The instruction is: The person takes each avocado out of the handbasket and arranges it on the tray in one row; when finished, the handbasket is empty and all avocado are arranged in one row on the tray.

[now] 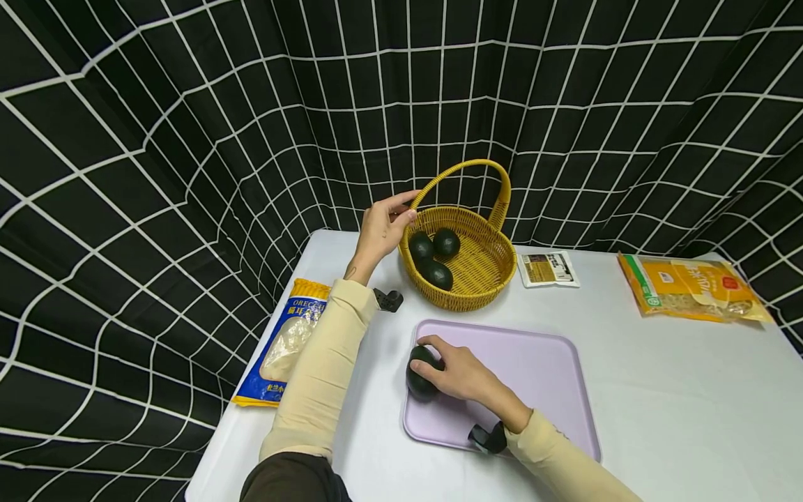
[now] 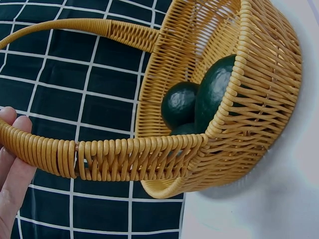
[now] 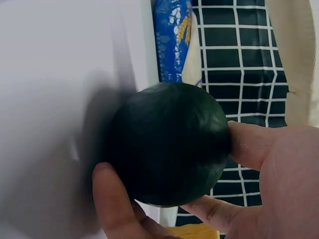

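Observation:
My left hand (image 1: 378, 233) holds the handle of a yellow wicker basket (image 1: 479, 259) on its left side. In the left wrist view, fingertips (image 2: 14, 164) wrap round the woven handle (image 2: 129, 159). Three dark green avocados (image 1: 438, 275) lie together in the basket's left half. My right hand (image 1: 465, 374) grips another smooth, dark green avocado (image 1: 419, 385) at the left edge of a lilac tray (image 1: 521, 362). The right wrist view has this avocado (image 3: 169, 144) between thumb and fingers; whether it touches the tray is hard to tell.
A blue and yellow pasta bag (image 1: 285, 348) lies left of my left forearm. Right of the basket is a small white packet (image 1: 549, 269). An orange food bag (image 1: 693, 287) lies at the far right. A black gridded curtain (image 1: 401, 90) hangs behind the white table (image 1: 665, 390).

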Tool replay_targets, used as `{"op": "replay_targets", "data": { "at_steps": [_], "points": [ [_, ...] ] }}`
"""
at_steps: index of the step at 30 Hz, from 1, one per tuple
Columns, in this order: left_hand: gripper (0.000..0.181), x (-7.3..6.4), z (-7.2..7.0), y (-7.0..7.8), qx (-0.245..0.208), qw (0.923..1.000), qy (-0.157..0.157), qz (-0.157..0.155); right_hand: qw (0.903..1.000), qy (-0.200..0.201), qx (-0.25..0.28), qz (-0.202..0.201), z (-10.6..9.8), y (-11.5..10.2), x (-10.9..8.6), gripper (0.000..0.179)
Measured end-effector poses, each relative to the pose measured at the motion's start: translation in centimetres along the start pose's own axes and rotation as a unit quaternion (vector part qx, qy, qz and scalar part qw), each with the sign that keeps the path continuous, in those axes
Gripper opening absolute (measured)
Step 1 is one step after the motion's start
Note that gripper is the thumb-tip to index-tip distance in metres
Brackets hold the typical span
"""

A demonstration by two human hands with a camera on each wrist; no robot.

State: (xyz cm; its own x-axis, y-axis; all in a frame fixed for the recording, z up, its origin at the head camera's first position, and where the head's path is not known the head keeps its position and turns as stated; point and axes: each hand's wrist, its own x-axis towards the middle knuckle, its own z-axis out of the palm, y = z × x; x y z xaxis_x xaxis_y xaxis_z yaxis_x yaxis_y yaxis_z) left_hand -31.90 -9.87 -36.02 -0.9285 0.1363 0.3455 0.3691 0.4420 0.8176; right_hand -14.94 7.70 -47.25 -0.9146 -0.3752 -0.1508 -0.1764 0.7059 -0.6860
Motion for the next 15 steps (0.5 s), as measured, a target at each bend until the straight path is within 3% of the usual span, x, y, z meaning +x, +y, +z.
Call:
{"op": "replay_targets", "data": {
  "at_steps": [15],
  "points": [
    [0.038,0.04,0.0,-0.07,-0.003,1.0,-0.002,0.002,0.9999,0.006,0.012,0.0,-0.34,0.34,0.05,0.05]
  ]
}}
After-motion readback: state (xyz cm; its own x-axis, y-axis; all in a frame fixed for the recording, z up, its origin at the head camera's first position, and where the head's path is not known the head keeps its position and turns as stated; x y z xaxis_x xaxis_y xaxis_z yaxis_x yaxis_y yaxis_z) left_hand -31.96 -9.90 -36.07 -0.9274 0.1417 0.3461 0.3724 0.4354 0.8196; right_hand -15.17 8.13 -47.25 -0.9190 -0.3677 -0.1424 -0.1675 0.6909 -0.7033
